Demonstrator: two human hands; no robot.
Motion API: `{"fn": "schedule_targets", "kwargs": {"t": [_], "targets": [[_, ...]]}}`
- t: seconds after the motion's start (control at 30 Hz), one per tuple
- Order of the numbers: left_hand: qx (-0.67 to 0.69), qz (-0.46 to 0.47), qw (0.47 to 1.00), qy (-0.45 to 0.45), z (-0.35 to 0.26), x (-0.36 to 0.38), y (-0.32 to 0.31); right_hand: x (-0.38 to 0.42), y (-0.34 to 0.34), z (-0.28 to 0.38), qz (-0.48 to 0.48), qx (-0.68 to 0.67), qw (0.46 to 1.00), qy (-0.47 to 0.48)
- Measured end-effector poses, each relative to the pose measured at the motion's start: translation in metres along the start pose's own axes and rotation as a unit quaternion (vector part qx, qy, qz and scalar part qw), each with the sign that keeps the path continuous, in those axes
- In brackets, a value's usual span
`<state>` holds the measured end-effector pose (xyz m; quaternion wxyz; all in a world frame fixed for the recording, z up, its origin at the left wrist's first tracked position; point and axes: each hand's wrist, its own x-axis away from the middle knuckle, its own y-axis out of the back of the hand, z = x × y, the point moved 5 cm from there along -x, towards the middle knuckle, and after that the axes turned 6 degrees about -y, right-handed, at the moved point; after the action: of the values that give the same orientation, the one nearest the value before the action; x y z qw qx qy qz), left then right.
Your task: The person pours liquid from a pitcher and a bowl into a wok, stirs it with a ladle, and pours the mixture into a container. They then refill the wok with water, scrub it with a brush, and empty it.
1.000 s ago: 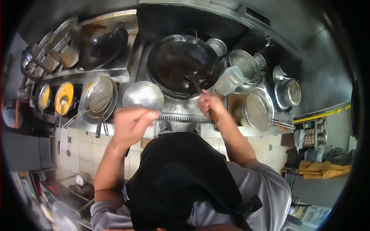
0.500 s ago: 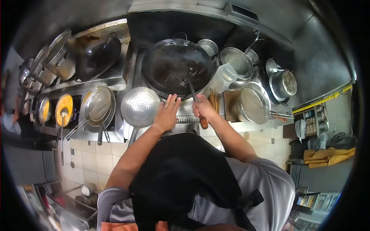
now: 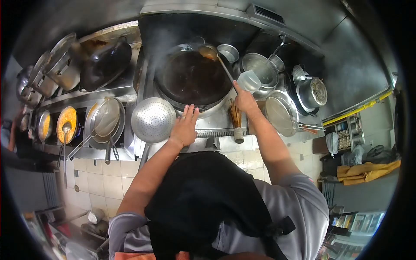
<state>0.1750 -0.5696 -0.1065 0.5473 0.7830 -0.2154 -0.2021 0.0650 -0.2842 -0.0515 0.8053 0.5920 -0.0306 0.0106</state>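
Note:
My right hand is closed around the handle of a ladle. The ladle's bowl is at the far right rim of a large dark wok, which steams on its left side. Flat and with fingers stretched out, my left hand lies by the wok's near rim. Just left of that hand sits a round perforated skimmer. A bamboo wok brush stands below my right wrist, its sticks pointing toward the wok. Partly behind my right hand is a translucent plastic jug.
On the right are a wire strainer, a metal bowl and a lidded pot. On the left counter stand a second wok, stacked sieves and a pan of yellow food. A person shows at the far left edge.
My right hand has moved up and right, bringing the ladle bowl from inside the wok to its far right rim. Steam over the wok has thickened. My left hand stays by the near rim.

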Motion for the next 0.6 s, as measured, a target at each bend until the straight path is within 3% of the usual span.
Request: {"fn": "schedule_targets", "kwargs": {"t": [0.13,0.17,0.2,0.23,0.27,0.33,0.6], "targets": [[-0.014,0.0,1.0,0.006,0.002,-0.001,-0.004,0.017,-0.044,-0.011,-0.044,-0.006,0.999,0.004],[-0.016,-0.003,1.0,0.008,0.002,0.0,-0.005,0.027,-0.062,-0.013,0.035,-0.169,0.984,-0.047],[-0.021,-0.006,1.0,0.008,0.002,0.0,-0.006,0.032,-0.077,-0.011,0.111,-0.326,0.934,-0.096],[-0.017,-0.006,1.0,0.009,0.002,0.001,-0.007,0.049,-0.064,0.009,0.209,-0.496,0.829,-0.154],[-0.024,-0.011,1.0,0.007,0.003,0.001,-0.008,0.055,-0.046,0.016,0.21,-0.495,0.828,-0.156],[-0.029,-0.012,1.0,0.002,0.005,0.001,-0.01,0.07,-0.026,0.026,0.298,-0.684,0.629,-0.218],[-0.015,-0.005,1.0,-0.003,0.005,-0.001,-0.01,0.104,0.042,0.037,0.318,-0.741,0.55,-0.218]]}}
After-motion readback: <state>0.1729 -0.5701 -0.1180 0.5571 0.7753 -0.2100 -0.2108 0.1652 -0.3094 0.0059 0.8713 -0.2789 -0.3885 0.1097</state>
